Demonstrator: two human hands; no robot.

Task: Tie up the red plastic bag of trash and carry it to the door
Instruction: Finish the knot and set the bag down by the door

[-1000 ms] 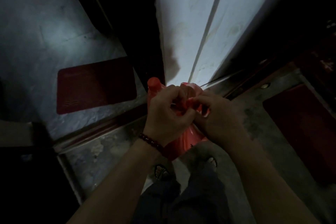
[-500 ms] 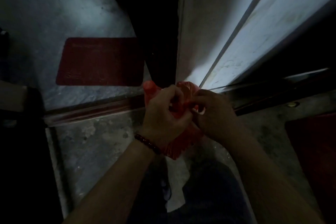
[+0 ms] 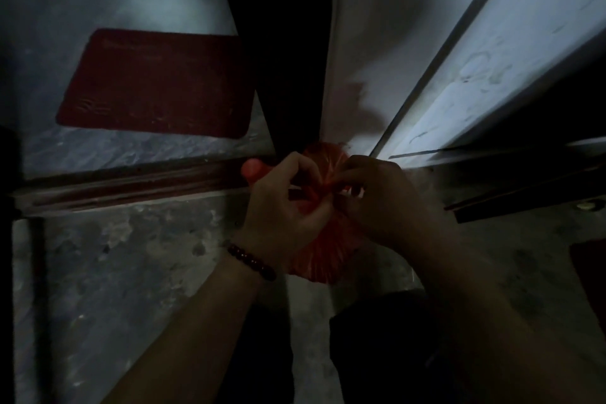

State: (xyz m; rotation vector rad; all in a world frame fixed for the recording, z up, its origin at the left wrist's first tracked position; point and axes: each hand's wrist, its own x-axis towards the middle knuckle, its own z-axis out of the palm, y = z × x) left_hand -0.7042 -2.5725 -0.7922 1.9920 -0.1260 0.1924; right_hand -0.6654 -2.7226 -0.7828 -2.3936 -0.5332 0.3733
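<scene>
While it hangs above the concrete floor [image 3: 124, 272], close to the door threshold [image 3: 131, 185], the red plastic bag [image 3: 323, 249] is held at its gathered top by both hands. The left hand [image 3: 278, 207] has its fingers curled round the bag's neck, with a red end protruding past the fist. The right hand [image 3: 383, 207] pinches the plastic at the same point. A dark beaded bracelet [image 3: 251, 259] sits on the left wrist. A red mat [image 3: 157, 82] lies beyond the threshold, and a pale door panel [image 3: 370, 43] stands ahead of the bag.

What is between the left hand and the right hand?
The gathered top of the red plastic bag lies between the left hand and the right hand, both pinching it, as the head view shows.
</scene>
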